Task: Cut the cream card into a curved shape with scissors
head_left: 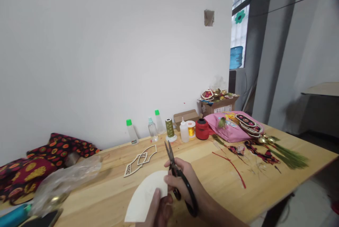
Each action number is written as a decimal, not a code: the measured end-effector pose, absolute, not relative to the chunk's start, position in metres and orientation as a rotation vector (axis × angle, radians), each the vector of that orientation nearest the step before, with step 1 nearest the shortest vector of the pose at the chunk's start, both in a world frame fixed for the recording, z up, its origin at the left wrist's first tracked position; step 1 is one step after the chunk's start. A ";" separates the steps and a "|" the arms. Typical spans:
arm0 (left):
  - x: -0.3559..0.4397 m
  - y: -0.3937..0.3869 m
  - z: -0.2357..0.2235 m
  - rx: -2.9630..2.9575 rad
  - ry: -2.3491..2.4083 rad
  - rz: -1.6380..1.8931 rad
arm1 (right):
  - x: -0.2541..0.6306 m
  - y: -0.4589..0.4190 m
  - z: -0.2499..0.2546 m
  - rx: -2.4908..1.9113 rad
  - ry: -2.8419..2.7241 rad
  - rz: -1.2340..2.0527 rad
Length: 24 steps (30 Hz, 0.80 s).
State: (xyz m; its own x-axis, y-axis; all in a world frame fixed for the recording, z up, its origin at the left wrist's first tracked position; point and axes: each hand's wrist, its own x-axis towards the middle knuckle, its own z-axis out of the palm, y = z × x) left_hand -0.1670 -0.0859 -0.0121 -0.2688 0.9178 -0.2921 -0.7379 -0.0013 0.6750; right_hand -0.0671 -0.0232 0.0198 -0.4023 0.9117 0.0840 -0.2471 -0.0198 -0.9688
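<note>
White fan-shaped pc (144, 196) held; blk-handled scissors (173, 168) just beside, blades up, prob. ajar.

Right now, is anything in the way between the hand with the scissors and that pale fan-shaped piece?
Nothing visible is. The right hand, holding the scissors, is right beside the upper right edge of the fan-shaped piece. The left hand holds that piece from the near side; the openwork frames lie beyond it, not between.

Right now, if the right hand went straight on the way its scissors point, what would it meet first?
Probably the olive thread spool, beyond the tips of the scissors; depth is unclear, so the line might slip past its left side.
</note>
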 end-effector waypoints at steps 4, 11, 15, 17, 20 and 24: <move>-0.158 -0.071 -0.010 0.209 0.958 1.663 | -0.055 -0.014 0.013 -0.843 -1.835 1.048; -0.155 -0.073 -0.016 0.209 0.986 1.822 | -0.016 -0.002 -0.010 -0.924 -2.325 0.379; -0.155 -0.075 -0.020 0.242 0.966 1.812 | -0.023 -0.006 -0.009 -1.023 -2.417 0.264; -0.154 -0.077 -0.018 0.267 0.996 1.812 | -0.028 -0.006 -0.005 -1.061 -2.456 0.242; -0.152 -0.079 -0.012 0.272 1.049 1.821 | -0.032 -0.004 -0.001 -1.084 -2.500 0.249; -0.150 -0.079 -0.008 0.281 1.093 1.818 | -0.032 -0.003 0.001 -1.106 -2.518 0.190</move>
